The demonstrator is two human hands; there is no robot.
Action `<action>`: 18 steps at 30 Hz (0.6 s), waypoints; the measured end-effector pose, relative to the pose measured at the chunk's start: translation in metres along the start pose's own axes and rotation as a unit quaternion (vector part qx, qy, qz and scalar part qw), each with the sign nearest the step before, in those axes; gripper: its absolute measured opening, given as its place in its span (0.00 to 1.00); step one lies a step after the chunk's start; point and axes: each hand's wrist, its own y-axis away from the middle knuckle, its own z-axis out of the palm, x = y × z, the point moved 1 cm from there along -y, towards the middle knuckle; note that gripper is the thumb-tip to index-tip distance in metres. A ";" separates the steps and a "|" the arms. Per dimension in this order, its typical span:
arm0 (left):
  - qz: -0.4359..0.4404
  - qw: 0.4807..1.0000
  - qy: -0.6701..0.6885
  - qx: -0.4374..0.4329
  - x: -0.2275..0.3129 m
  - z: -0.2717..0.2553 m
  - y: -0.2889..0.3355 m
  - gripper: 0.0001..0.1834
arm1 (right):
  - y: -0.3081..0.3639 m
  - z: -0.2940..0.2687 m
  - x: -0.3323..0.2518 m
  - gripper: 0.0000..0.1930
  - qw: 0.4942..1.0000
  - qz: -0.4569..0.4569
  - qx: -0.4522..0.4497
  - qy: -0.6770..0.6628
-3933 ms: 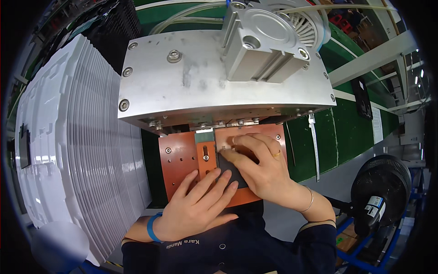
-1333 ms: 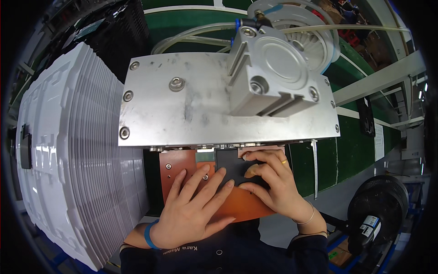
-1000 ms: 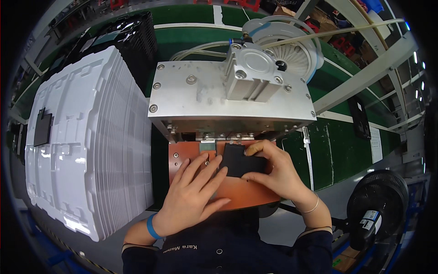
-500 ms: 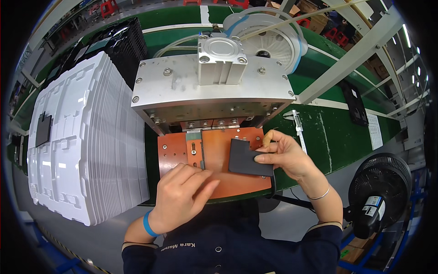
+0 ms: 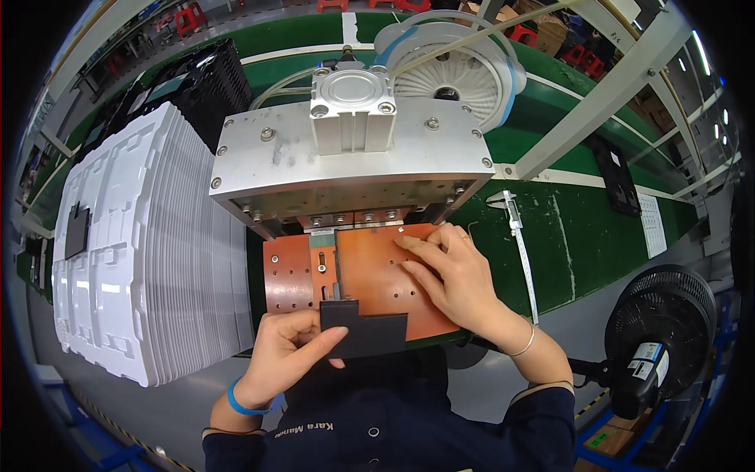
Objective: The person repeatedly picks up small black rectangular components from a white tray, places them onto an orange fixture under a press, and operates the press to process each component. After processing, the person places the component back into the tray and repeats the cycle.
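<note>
A flat black L-shaped piece [image 5: 363, 334] is pinched between the thumb and fingers of my left hand [image 5: 292, 346], held over the front edge of the orange base plate [image 5: 370, 271]. My right hand [image 5: 454, 275] reaches over the right part of that plate. Its thumb and forefinger are apart with nothing visible between them, their tips at or just above the surface. By the forefinger lies a tiny pale scrap [image 5: 400, 230]. A dark strip with a slotted orange block [image 5: 321, 258] runs across the plate's left part. Behind the plate stands a silver press [image 5: 350, 169].
A tall stack of white plastic trays [image 5: 149, 252] stands at left, with another black piece [image 5: 77, 232] on its side. A caliper [image 5: 517, 228] lies on the green bench to the right. Further right are a black fan [image 5: 657, 338] and a metal post [image 5: 590, 102].
The black piece has passed from my right hand to my left and moved left and nearer. My right hand has let go and its fingers now rest low over the plate. The view has shifted slightly.
</note>
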 end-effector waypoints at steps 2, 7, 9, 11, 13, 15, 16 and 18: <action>0.010 1.000 0.015 0.013 -0.002 -0.002 0.003 0.11 | -0.003 0.002 0.000 0.17 0.997 0.023 0.029 0.063; 0.012 1.000 0.009 0.023 -0.005 -0.008 0.007 0.09 | -0.001 0.008 0.000 0.16 0.990 0.012 0.111 0.088; 0.014 1.000 0.011 0.012 0.000 -0.008 0.003 0.09 | 0.000 0.005 -0.005 0.12 0.989 -0.025 0.136 0.058; 0.013 1.000 0.016 0.006 0.000 -0.009 0.003 0.09 | -0.004 0.003 -0.015 0.08 0.988 -0.046 0.127 -0.075; 0.017 0.999 0.027 -0.010 -0.005 -0.009 0.000 0.09 | -0.014 -0.003 -0.033 0.07 0.962 0.059 -0.006 -0.266; 0.024 0.999 0.040 -0.012 -0.001 -0.006 0.000 0.09 | -0.024 -0.006 -0.046 0.07 0.907 0.129 -0.118 -0.383; 0.025 0.998 0.046 -0.017 0.000 -0.006 0.001 0.09 | -0.030 -0.005 -0.052 0.08 0.883 0.147 -0.165 -0.413; 0.029 0.999 0.041 -0.021 -0.002 -0.006 0.004 0.09 | -0.037 0.004 -0.062 0.10 0.828 0.163 -0.214 -0.492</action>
